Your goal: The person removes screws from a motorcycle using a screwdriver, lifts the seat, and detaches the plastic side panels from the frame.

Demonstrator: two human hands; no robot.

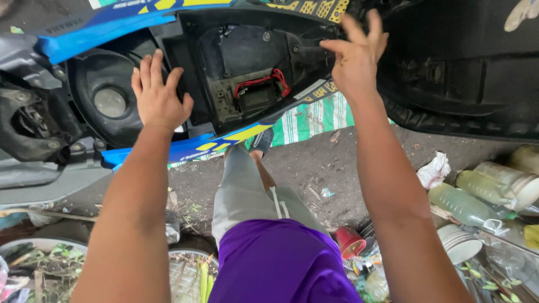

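Under our 2 hands sits the motorbike's black underseat compartment (247,62), blue side panel (185,147) along its near edge. Left hand (160,95): grip apart, fingers spread, palm flat on the compartment's left rim. Right hand (353,53): grip apart, fingers splayed, at the right rim; contact unclear. Red wiring (264,81) lies between both hands, just below them.

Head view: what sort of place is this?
Probably an outdoor, roadside repair spot. A scooter with its under-seat compartment opened up sits over bare dirt ground, with plastic bottles and a red cup scattered beside it.
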